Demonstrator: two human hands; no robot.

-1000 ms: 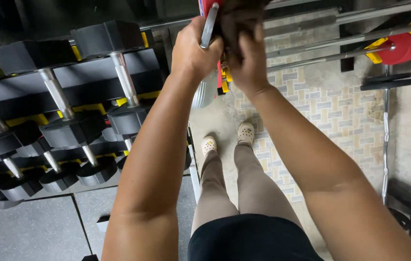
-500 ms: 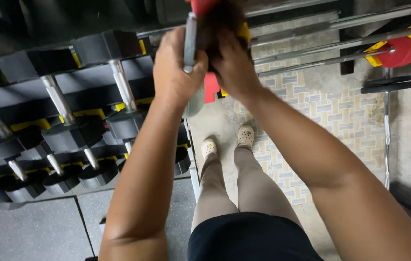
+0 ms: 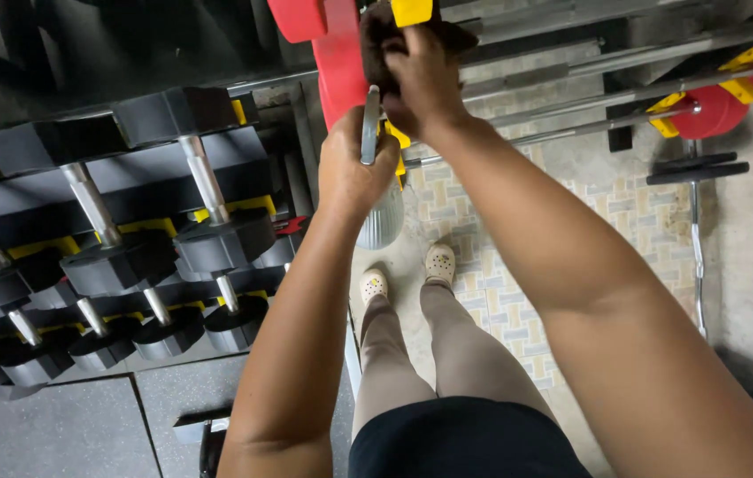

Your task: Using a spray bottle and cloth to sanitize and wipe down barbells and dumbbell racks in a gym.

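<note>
Two hands [image 3: 354, 168] gripping grey ribbed bottle [image 3: 381, 217]

Dumbbell rack [image 3: 120, 239] left; patterned tile floor [image 3: 518, 292] right of it, grey rubber mats [image 3: 49, 434] below it, barbells [image 3: 589, 97] and red plates [image 3: 704, 111] far right.

Left hand [image 3: 352, 168] closed round grey handle [image 3: 369, 133] of ribbed grey bottle [image 3: 382, 217], bottle hanging below fist. Right hand [image 3: 421, 80] pressing dark cloth [image 3: 376, 40] against red upright [image 3: 341, 62]. Black dumbbells [image 3: 129, 257] racked at left. Barbells [image 3: 571, 97] lying on tiled floor [image 3: 500, 292] beyond. Pale clogs [image 3: 407, 274] below.
</note>
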